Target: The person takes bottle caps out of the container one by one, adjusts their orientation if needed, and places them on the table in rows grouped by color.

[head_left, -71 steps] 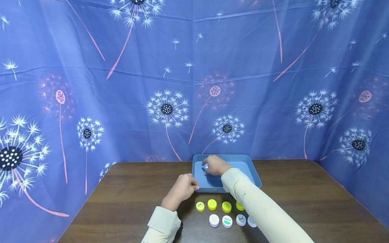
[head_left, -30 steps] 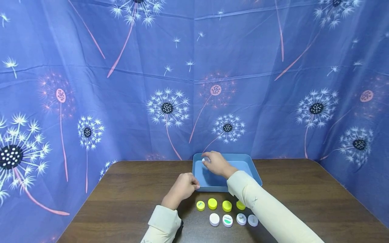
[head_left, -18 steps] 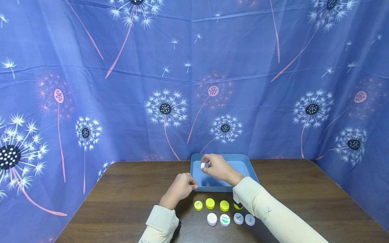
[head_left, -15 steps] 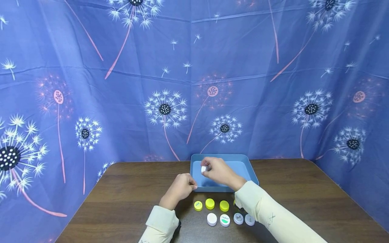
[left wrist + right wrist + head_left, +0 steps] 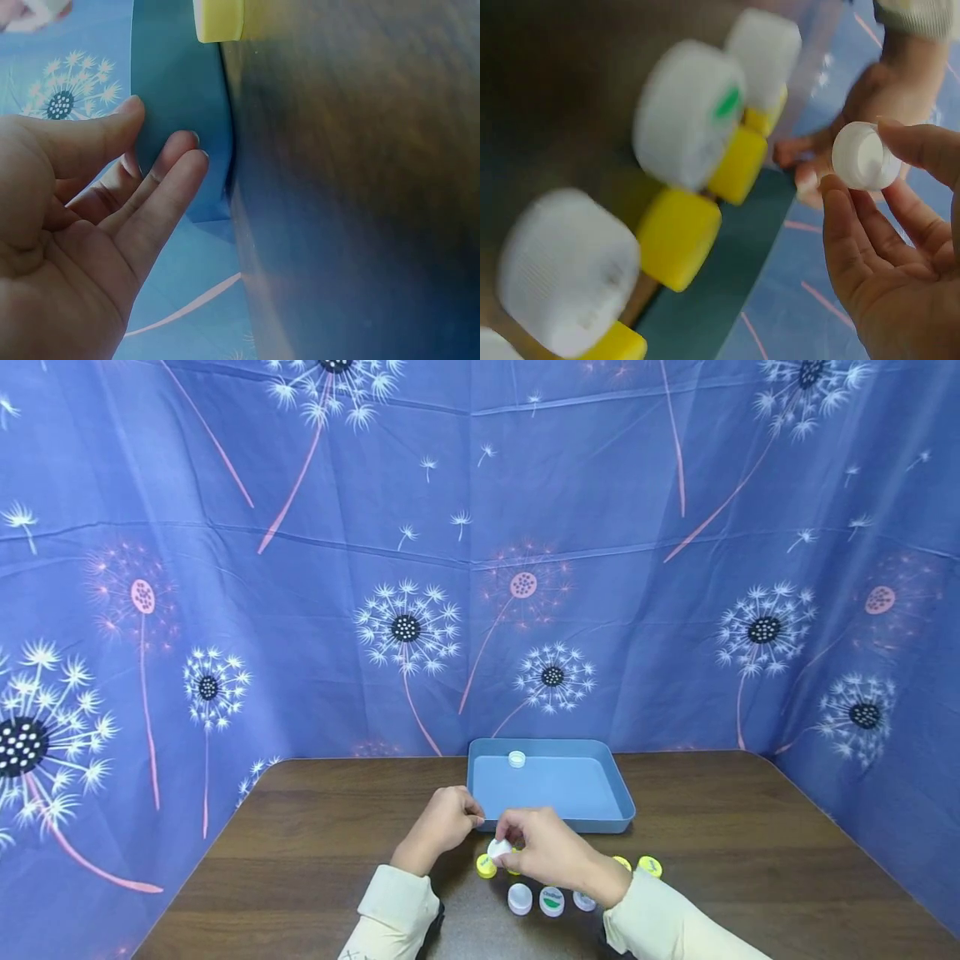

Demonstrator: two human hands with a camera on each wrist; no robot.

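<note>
My right hand (image 5: 551, 852) pinches a white bottle cap (image 5: 499, 849) just in front of the blue tray (image 5: 592, 824). In the right wrist view, the hollow side of this held cap (image 5: 868, 156) shows between thumb and fingertips. At the tray's front-left corner, my left hand (image 5: 442, 818) pinches the rim. The left wrist view has the thumb on one side of the tray wall (image 5: 184, 82) and fingers on the other. Another white cap (image 5: 517, 759) lies inside the tray near its back. Below my right hand, a yellow cap (image 5: 486, 866) sits on the table.
White caps (image 5: 520, 899) form a row nearest me. More yellow caps (image 5: 650, 866) lie between them and the tray, partly hidden by my right hand and arm. The brown wooden table (image 5: 315, 843) ends at a blue dandelion-print cloth (image 5: 322, 610).
My right hand has drawn back from over the tray toward me, a white cap in its fingers. The cap inside the tray is uncovered now. My left hand has stayed at the rim.
</note>
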